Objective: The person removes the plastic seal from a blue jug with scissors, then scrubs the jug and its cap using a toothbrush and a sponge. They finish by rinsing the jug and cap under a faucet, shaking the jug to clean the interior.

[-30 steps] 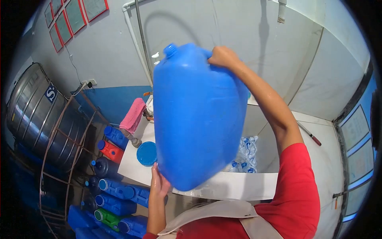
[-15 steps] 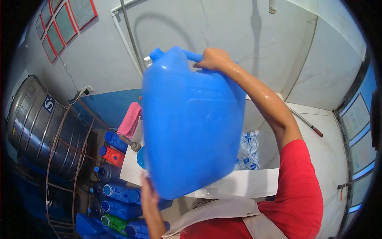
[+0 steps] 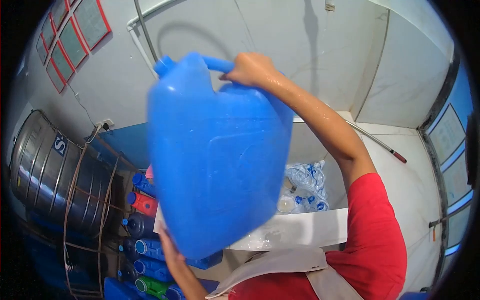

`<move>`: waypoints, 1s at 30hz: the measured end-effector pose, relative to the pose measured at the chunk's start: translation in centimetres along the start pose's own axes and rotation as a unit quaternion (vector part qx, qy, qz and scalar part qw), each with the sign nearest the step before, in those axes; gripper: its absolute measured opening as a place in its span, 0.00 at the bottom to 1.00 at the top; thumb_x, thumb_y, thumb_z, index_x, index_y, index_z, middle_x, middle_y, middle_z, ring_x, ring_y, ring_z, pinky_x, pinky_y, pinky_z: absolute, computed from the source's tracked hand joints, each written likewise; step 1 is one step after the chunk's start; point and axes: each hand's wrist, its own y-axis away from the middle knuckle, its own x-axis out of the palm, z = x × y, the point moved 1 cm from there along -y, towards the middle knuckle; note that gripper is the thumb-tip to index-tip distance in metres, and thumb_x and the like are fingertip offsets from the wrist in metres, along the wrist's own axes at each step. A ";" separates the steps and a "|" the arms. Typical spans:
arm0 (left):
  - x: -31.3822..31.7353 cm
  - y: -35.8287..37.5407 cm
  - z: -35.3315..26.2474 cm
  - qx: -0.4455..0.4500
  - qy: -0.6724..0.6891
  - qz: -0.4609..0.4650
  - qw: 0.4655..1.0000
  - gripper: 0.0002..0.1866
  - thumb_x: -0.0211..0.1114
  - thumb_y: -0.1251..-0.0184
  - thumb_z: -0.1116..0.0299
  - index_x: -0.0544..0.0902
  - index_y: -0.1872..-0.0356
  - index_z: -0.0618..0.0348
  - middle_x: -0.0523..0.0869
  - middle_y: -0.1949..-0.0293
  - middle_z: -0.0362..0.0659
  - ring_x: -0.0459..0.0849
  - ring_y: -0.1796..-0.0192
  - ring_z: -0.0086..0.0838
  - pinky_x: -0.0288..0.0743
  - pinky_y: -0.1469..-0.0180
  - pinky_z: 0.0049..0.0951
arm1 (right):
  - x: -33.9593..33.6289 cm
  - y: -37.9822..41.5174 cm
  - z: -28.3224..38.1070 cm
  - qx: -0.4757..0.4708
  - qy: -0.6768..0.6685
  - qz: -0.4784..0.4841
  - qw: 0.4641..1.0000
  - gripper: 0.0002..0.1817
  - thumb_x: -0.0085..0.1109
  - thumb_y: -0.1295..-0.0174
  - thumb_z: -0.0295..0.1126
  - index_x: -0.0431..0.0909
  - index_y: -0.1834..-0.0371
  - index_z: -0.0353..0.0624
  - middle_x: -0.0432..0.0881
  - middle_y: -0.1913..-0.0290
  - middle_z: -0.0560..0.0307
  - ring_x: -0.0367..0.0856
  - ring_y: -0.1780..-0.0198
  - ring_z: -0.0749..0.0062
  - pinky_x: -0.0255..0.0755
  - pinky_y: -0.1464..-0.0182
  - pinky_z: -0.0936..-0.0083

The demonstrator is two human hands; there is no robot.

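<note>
Big, smooth, bright blue water jug (image 3: 217, 160) held up high over the white sink (image 3: 300, 231), long side nearly up and down, leaning left, small capped neck up at the far left. Right hand (image 3: 248, 69) wrapped tight on the top handle; left hand (image 3: 169, 250) pressed flat under the bottom, fingers hidden. Behind, partly covered: clear bottles (image 3: 305, 187), steel tank (image 3: 50, 170).

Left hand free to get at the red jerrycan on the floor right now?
Probably not: the left hand is propping the big blue jerrycan from below, and the red jerrycan lies apart, beyond the white counter's edge.
</note>
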 end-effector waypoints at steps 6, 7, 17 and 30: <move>0.9 -5.1 3.6 0.080 -0.037 -0.005 0.996 0.34 0.44 0.32 0.41 0.64 0.36 0.57 0.70 0.39 0.48 0.71 0.40 0.40 0.67 0.39 0.39 | 0.0 -1.3 -2.7 0.066 -0.034 -0.048 0.996 0.22 0.61 0.54 0.49 0.84 0.68 0.39 0.83 0.65 0.43 0.82 0.61 0.49 0.75 0.58 0.60; 0.9 -4.5 4.9 0.081 -0.038 -0.005 0.996 0.34 0.44 0.32 0.41 0.64 0.36 0.57 0.70 0.39 0.48 0.71 0.40 0.40 0.67 0.39 0.39 | 2.2 -1.5 -4.2 0.051 -0.009 -0.027 0.998 0.23 0.61 0.55 0.49 0.84 0.69 0.38 0.83 0.66 0.41 0.82 0.62 0.48 0.75 0.59 0.58; 2.2 -3.0 -0.4 0.073 -0.010 0.016 0.997 0.35 0.46 0.33 0.41 0.63 0.36 0.57 0.70 0.39 0.47 0.70 0.38 0.39 0.65 0.38 0.40 | -2.5 -1.7 -1.2 0.036 -0.064 -0.068 0.995 0.27 0.62 0.56 0.53 0.83 0.69 0.36 0.83 0.67 0.38 0.82 0.63 0.47 0.74 0.60 0.60; 12.9 -0.3 -5.8 0.271 -0.121 0.081 0.951 0.34 0.38 0.31 0.44 0.67 0.38 0.65 0.79 0.48 0.49 0.76 0.47 0.31 0.68 0.45 0.30 | 14.2 8.0 -27.5 0.106 -0.343 -0.114 0.926 0.24 0.58 0.54 0.43 0.80 0.55 0.40 0.81 0.58 0.38 0.80 0.55 0.52 0.74 0.55 0.64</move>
